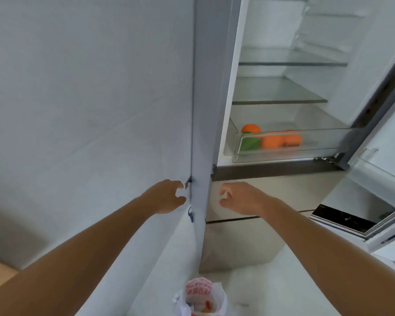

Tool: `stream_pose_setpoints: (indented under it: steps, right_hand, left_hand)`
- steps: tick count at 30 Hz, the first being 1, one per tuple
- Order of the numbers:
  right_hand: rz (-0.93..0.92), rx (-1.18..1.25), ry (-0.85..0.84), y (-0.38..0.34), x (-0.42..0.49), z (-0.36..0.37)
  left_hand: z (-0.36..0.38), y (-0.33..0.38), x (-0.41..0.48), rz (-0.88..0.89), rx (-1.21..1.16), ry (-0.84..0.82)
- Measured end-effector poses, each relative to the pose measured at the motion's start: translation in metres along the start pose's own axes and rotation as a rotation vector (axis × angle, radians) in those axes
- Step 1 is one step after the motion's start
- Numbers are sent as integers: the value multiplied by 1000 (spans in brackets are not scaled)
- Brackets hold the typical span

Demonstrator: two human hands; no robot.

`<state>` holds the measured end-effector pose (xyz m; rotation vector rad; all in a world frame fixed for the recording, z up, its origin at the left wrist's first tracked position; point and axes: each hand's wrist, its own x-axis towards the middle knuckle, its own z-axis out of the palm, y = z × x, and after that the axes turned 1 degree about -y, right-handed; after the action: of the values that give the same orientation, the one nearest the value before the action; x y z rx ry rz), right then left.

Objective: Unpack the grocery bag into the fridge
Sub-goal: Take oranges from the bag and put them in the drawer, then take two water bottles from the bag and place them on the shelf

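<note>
head, left hand (pixel 167 197), right hand (pixel 240 198), half-curled, empty

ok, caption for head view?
Left hand, right hand empty before open white fridge; orange fruits in clear drawer, white plastic bag below.

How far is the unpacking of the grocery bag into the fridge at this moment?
Done: the fridge stands open, and oranges and a green item lie in its clear drawer. In hand: nothing; the left hand and right hand hover empty before the fridge. Left: the grocery bag on the floor seems to hold more packages.
</note>
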<state>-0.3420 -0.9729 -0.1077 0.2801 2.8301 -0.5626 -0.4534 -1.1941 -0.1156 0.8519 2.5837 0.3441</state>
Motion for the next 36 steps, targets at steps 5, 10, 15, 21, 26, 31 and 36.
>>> stream_pose_setpoints:
  steps: [5,10,15,21,26,31,36]
  right_hand:
    - [31,-7,-147,19,25,61]
    - [-7,-15,-272,42,47,116]
    - [-12,-12,-446,71,67,186]
    - [-29,-37,-539,113,79,291]
    - [-42,-97,-609,165,89,391]
    - [-27,-117,-628,210,110,482]
    - [-15,-84,-654,240,141,568]
  left_hand:
    - [59,-29,3,-93,-77,-65]
    - [121,-51,11,-237,-113,-144]
    - [201,-68,19,-357,-194,-225]
    - [315,-91,32,-429,-235,-287]
    - [422,-113,52,-482,-266,-313]
    - [522,-133,72,-496,-274,-367]
    - [606,-160,104,-485,-251,-404]
